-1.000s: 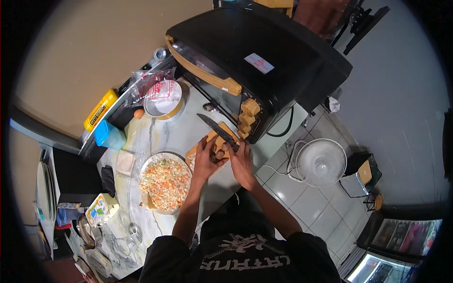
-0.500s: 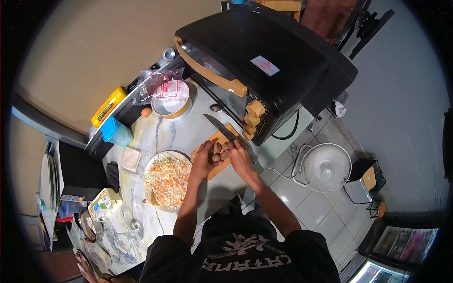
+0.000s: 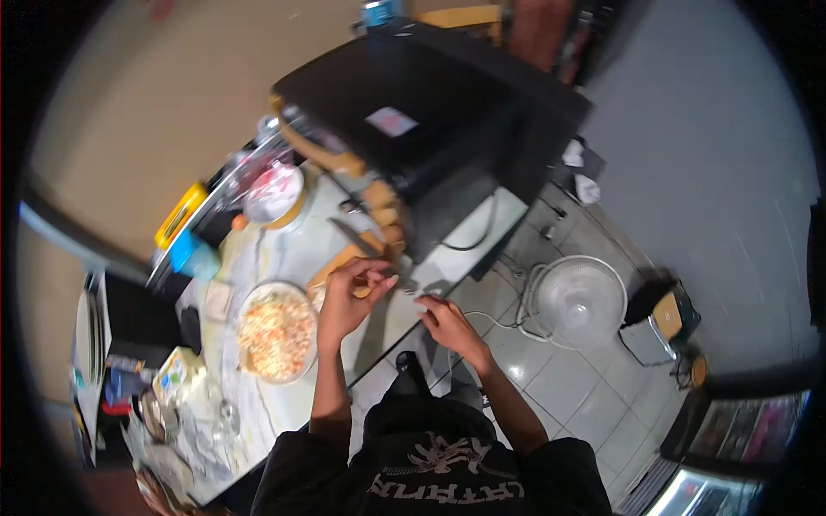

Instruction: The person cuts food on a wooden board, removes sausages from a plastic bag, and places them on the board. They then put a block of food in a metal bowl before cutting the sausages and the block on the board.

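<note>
My left hand point(image 3: 351, 297) hovers at the near side of a wooden cutting board point(image 3: 337, 261), thumb and fingers apart, holding nothing I can see. Near the table's edge, to the right of the board, my right hand point(image 3: 449, 325) has loosely bent fingers with no object visible in them. A dark-bladed knife point(image 3: 353, 236) lies across the board's far end. The round brown pieces on the board are hidden or blurred now. Left of the board stands a round plate of chopped orange and white food point(image 3: 277, 331).
A black oven point(image 3: 430, 112) with wooden knobs stands behind the board. Left are a round tin point(image 3: 291, 211), an egg point(image 3: 239, 222), a blue-lidded container point(image 3: 194, 255) and a yellow bottle point(image 3: 181, 215). A fan point(image 3: 576, 301) stands on the tiled floor to the right.
Both hands have left the brown pieces on the board and moved apart; my right hand has come toward me past the table's edge. The view has shifted and blurred.
</note>
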A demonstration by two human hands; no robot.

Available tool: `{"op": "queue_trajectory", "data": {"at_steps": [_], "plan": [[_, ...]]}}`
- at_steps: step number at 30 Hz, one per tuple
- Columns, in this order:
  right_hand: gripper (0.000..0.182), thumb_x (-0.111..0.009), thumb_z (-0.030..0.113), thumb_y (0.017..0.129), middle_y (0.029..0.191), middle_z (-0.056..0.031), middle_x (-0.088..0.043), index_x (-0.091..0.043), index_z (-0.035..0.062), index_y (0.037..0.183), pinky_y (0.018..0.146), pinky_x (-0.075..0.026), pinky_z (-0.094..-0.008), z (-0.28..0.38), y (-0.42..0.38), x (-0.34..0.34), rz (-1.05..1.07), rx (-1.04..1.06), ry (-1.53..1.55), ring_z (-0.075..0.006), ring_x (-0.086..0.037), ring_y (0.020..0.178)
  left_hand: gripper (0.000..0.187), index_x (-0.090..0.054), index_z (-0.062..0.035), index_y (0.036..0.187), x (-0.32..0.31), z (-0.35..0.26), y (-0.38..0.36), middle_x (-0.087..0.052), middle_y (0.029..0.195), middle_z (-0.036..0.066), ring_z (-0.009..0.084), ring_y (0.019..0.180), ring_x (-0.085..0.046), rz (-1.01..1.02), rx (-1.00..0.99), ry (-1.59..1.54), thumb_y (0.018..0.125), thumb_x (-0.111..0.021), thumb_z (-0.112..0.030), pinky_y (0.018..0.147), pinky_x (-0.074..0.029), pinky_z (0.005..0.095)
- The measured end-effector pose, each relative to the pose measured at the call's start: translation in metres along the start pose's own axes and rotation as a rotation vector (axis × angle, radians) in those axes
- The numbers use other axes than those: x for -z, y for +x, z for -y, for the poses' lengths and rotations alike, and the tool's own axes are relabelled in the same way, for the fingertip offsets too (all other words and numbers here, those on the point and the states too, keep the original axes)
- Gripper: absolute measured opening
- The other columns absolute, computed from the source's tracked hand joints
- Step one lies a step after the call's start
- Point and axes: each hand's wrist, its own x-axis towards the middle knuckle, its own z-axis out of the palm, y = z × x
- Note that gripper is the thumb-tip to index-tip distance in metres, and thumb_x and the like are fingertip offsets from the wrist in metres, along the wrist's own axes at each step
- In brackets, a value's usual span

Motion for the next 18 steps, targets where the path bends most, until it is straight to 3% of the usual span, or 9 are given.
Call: {"op": "queue_trajectory", "data": {"at_steps": [2, 6, 9, 10, 12, 13, 14, 16, 18], "plan": [[0.026, -0.056, 0.007, 0.086, 0.099, -0.0237, -0.061, -0.055, -0.0024, 0.11, 0.075, -0.049, -0.0389, -0.001, -0.041, 0.039, -0.04, -0.087, 0.016, -0.0369, -0.062, 0.084, 0.014, -0.066, 0.0004, 0.093, -0.042, -0.023, 0.008, -0.061, 0.069, 0.001, 0.0054, 0.061, -0.056, 0.232, 0.01, -0.253, 0.082, -0.068, -0.008, 0.058, -0.045, 0.0192], [0.024, -0.056, 0.013, 0.089, 0.091, -0.0209, -0.064, -0.058, -0.0042, 0.106, 0.068, -0.05, -0.0354, -0.024, -0.142, 0.119, -0.319, -0.29, 0.104, -0.0314, -0.064, 0.072, 0.023, -0.067, 0.0018, 0.087, -0.167, -0.092, 0.006, -0.062, 0.062, 0.005, 0.0058, 0.048, -0.053, 0.655, 0.072, -0.45, 0.091, -0.057, -0.018, 0.044, -0.041, 0.0196], [0.022, -0.053, 0.011, 0.09, 0.094, -0.0194, -0.064, -0.061, -0.005, 0.102, 0.072, -0.049, -0.0345, -0.027, -0.231, 0.174, -0.649, -0.396, 0.194, -0.0309, -0.064, 0.081, 0.037, -0.066, 0.0027, 0.091, -0.296, -0.12, -0.027, -0.065, 0.073, 0.008, 0.0104, 0.062, -0.06, 0.717, 0.14, -0.661, 0.096, -0.049, -0.029, 0.056, -0.047, 0.0225], [0.023, -0.051, 0.011, 0.091, 0.1, -0.0193, -0.062, -0.06, -0.0047, 0.105, 0.076, -0.048, -0.0347, -0.018, -0.257, 0.188, -0.844, -0.377, 0.062, -0.0309, -0.062, 0.087, 0.042, -0.062, 0.0022, 0.104, -0.338, -0.126, -0.042, -0.065, 0.091, 0.013, 0.0149, 0.079, -0.063, 0.786, 0.241, -0.753, 0.097, -0.044, -0.035, 0.068, -0.049, 0.024], [0.032, -0.045, 0.016, 0.094, 0.127, -0.0197, -0.049, -0.053, -0.0013, 0.12, 0.097, -0.037, -0.0398, 0.002, -0.312, 0.211, -1.094, -0.416, -0.032, -0.0351, -0.048, 0.117, 0.06, -0.046, 0.0021, 0.125, -0.421, -0.146, -0.088, -0.054, 0.119, 0.015, 0.0208, 0.108, -0.053, 0.953, 0.451, -1.008, 0.095, -0.036, -0.049, 0.094, -0.041, 0.032], [0.032, -0.045, 0.016, 0.094, 0.127, -0.0197, -0.049, -0.053, -0.0013, 0.12, 0.097, -0.037, -0.0398, 0.003, -0.336, 0.21, -1.179, -0.459, -0.065, -0.0351, -0.048, 0.117, 0.068, -0.038, 0.0021, 0.132, -0.455, -0.161, -0.114, -0.047, 0.129, 0.016, 0.0229, 0.118, -0.047, 1.054, 0.608, -1.097, 0.094, -0.034, -0.054, 0.101, -0.036, 0.0343], [0.037, -0.042, 0.02, 0.095, 0.134, -0.0191, -0.041, -0.047, 0.0011, 0.126, 0.102, -0.03, -0.043, 0.002, -0.357, 0.211, -1.224, -0.51, -0.209, -0.037, -0.037, 0.124, 0.068, -0.038, 0.0021, 0.132, -0.484, -0.18, -0.146, -0.047, 0.129, 0.016, 0.0229, 0.118, -0.047, 1.161, 0.601, -1.089, 0.094, -0.034, -0.054, 0.101, -0.036, 0.0343], [0.048, -0.033, 0.03, 0.096, 0.146, -0.0184, -0.024, -0.032, 0.0073, 0.139, 0.11, -0.012, -0.0497, -0.017, -0.4, 0.203, -1.251, -0.702, -0.38, -0.0401, -0.013, 0.137, 0.077, -0.027, -0.0005, 0.138, -0.517, -0.208, -0.214, -0.035, 0.141, 0.014, 0.025, 0.129, -0.035, 1.56, 1.009, -1.147, 0.09, -0.032, -0.06, 0.107, -0.026, 0.0354], [0.049, -0.031, 0.031, 0.097, 0.145, -0.0199, -0.024, -0.031, 0.0076, 0.14, 0.11, -0.012, -0.0493, -0.032, -0.456, 0.192, -1.424, -0.865, -0.414, -0.0395, -0.014, 0.137, 0.078, -0.025, -0.003, 0.14, -0.528, -0.236, -0.257, -0.031, 0.143, 0.013, 0.0246, 0.132, -0.032, 1.773, 1.019, -1.036, 0.09, -0.031, -0.062, 0.108, -0.024, 0.0353]]}}
